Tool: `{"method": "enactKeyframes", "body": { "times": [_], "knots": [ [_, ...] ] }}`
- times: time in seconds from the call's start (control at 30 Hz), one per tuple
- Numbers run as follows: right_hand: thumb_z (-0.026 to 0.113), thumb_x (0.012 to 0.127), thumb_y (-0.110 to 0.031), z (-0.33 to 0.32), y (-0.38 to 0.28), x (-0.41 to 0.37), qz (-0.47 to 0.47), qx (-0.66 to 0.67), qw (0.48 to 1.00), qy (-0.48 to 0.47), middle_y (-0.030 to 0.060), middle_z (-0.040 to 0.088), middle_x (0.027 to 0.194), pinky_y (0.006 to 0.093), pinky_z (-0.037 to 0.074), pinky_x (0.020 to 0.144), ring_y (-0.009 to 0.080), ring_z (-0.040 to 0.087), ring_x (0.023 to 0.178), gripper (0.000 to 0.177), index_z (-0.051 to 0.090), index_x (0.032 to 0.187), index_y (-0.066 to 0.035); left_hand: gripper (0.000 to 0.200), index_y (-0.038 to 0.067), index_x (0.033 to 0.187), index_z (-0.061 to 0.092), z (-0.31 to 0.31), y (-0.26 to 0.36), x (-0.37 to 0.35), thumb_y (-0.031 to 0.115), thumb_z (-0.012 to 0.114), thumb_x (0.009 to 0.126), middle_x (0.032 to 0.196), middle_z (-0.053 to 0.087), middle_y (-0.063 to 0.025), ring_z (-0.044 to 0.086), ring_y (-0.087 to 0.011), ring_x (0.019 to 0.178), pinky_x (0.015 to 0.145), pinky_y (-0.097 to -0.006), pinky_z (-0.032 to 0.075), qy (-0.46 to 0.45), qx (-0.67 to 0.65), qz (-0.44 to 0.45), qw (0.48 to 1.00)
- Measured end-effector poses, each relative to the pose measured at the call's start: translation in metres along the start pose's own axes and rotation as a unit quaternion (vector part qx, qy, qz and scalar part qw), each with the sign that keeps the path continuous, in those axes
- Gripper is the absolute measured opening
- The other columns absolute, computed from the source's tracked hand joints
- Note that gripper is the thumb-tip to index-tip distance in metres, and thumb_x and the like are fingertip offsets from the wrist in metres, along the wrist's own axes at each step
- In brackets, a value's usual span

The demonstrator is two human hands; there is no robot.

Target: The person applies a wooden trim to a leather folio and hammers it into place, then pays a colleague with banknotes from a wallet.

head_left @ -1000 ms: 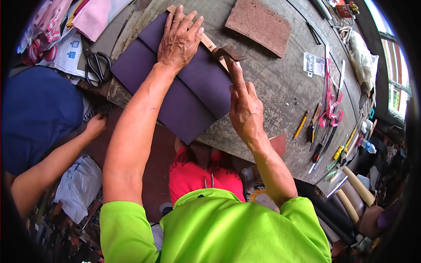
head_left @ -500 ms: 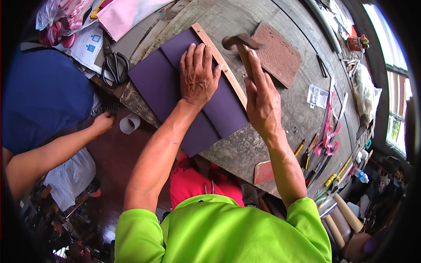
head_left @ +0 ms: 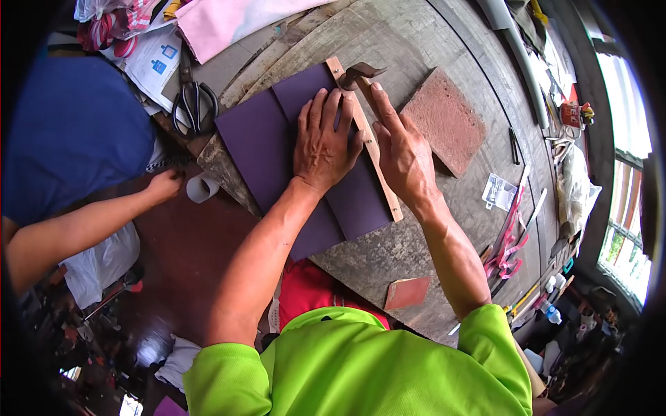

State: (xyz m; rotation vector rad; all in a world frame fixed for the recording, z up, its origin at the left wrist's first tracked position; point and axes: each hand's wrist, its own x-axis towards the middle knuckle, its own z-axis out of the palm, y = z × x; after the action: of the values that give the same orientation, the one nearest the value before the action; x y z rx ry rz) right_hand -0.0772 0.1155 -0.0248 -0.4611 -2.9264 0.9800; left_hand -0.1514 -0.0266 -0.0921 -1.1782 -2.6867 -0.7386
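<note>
My left hand (head_left: 325, 147) presses flat on a folded purple sheet (head_left: 253, 132), fingers slightly spread and their tips near a narrow wooden strip (head_left: 370, 149). The strip lies along the sheet's right edge and has small nail or screw heads in it. In my right hand (head_left: 408, 163) is a hammer (head_left: 361, 73), gripped by its handle with the index finger stretched along it. The hammer's dark head is at the upper end of the strip, just beyond my left fingertips and overlapping the strip in this view.
The worn worktable (head_left: 444, 229) carries a reddish brick slab (head_left: 447, 121), a small clear plastic packet (head_left: 498, 192), pink ribbon (head_left: 510, 243) and a red-brown piece (head_left: 407, 292). Black-handled scissors (head_left: 196, 107) lie at the left edge. Another person's hand (head_left: 165, 184) is nearby.
My right hand has brought the hammer head leftward from beside the strip to its upper end. My left hand stays flat on the purple sheet. The whole view has shifted slightly.
</note>
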Motion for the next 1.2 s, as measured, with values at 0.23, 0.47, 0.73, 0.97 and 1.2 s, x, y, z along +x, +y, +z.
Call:
{"method": "enactKeyframes", "body": {
  "times": [0.23, 0.47, 0.73, 0.97, 1.2],
  "knots": [
    [0.056, 0.101, -0.012, 0.001, -0.005, 0.043, -0.04, 0.02, 0.997, 0.057, 0.0186, 0.057, 0.09, 0.0495, 0.053, 0.067, 0.0393, 0.062, 0.073, 0.069, 0.028, 0.161, -0.032, 0.06, 0.005, 0.145, 0.044, -0.006, 0.0, 0.003, 0.037, 0.058, 0.096, 0.146, 0.044, -0.0214, 0.041, -0.0396, 0.138, 0.113, -0.0533, 0.034, -0.038, 0.032, -0.005, 0.999],
    [0.056, 0.101, -0.014, -0.005, 0.001, 0.033, -0.012, 0.036, 0.998, 0.042, 0.0202, 0.058, 0.091, 0.0513, 0.052, 0.07, 0.0407, 0.063, 0.076, 0.068, 0.028, 0.161, -0.028, 0.065, 0.004, 0.148, 0.043, -0.001, -0.001, 0.002, 0.037, 0.062, 0.096, 0.148, 0.042, -0.0225, 0.039, -0.0415, 0.139, 0.113, -0.0552, 0.032, -0.042, 0.009, -0.008, 0.999],
    [0.06, 0.095, 0.0, -0.051, 0.012, -0.14, 0.033, 0.017, 0.992, 0.118, 0.0216, 0.059, 0.093, 0.0482, 0.051, 0.069, 0.0409, 0.061, 0.08, 0.066, 0.037, 0.156, -0.011, 0.072, 0.002, 0.153, 0.036, -0.009, 0.018, -0.033, 0.043, 0.059, 0.099, 0.157, 0.031, -0.0254, 0.022, -0.0475, 0.149, 0.118, -0.0641, 0.018, -0.099, -0.028, 0.019, 0.995],
    [0.059, 0.096, -0.002, -0.035, 0.018, -0.224, 0.089, 0.032, 0.992, 0.083, 0.0198, 0.055, 0.093, 0.0501, 0.049, 0.064, 0.0401, 0.06, 0.075, 0.065, 0.037, 0.156, -0.014, 0.089, -0.001, 0.158, 0.025, 0.0, 0.052, -0.064, 0.056, 0.056, 0.097, 0.164, 0.021, -0.0246, 0.011, -0.0504, 0.152, 0.12, -0.066, 0.007, -0.123, -0.015, 0.002, 0.992],
    [0.057, 0.099, -0.008, -0.005, 0.024, -0.209, 0.102, 0.006, 0.994, 0.03, 0.0177, 0.054, 0.091, 0.0503, 0.049, 0.062, 0.0391, 0.06, 0.072, 0.063, 0.036, 0.156, -0.021, 0.09, -0.001, 0.16, 0.019, 0.009, 0.046, -0.068, 0.061, 0.047, 0.1, 0.168, 0.013, -0.0204, 0.002, -0.0483, 0.154, 0.121, -0.0644, -0.001, -0.134, 0.004, 0.002, 0.991]
  ]
}}
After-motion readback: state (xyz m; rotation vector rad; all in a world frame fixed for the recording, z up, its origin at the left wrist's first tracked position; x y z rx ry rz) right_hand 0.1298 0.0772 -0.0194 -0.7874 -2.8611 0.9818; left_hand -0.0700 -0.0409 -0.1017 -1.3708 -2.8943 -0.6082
